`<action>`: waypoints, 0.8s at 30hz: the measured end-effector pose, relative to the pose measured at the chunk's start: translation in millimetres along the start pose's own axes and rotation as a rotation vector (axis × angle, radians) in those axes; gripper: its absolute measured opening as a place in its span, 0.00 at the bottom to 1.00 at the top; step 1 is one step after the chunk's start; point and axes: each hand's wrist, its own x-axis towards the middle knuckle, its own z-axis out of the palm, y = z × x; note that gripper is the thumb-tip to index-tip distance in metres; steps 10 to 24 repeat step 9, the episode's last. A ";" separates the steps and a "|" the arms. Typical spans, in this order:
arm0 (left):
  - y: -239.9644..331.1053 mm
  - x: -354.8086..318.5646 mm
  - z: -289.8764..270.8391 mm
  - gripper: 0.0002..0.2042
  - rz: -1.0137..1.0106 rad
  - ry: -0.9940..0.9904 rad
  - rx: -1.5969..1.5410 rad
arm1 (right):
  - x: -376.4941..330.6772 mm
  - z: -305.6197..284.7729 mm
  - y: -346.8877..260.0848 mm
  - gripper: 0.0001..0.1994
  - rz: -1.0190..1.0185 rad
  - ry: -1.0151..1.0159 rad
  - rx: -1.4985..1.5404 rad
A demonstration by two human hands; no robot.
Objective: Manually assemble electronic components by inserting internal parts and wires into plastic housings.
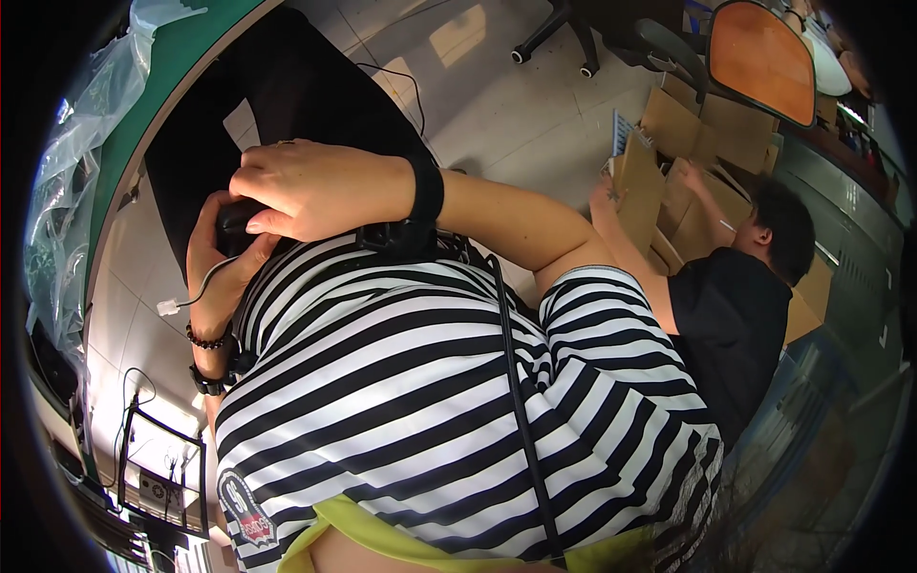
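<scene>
Fingers [277, 222] of the right hand [310, 186] curl over a small black device [234, 222], which the left hand [218, 263] cups from below against the striped shirt [401, 382]. From under those fingers a thin white cable [191, 296] hangs. Well beyond, another person [735, 286] handles cardboard boxes [683, 134] on the floor [516, 105].

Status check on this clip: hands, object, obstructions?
Left hand and right hand both clasp a small black device. White cable dangles from it. Nothing blocking.
</scene>
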 end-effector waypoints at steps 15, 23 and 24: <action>-3.9 2.1 0.4 0.29 0.046 0.003 -0.010 | -2.7 -7.8 -3.9 0.18 0.021 0.014 0.005; -3.9 2.1 0.4 0.29 0.046 0.003 -0.010 | -2.7 -7.8 -3.9 0.18 0.021 0.014 0.005; -3.9 2.1 0.4 0.29 0.046 0.003 -0.010 | -2.7 -7.8 -3.9 0.18 0.021 0.014 0.005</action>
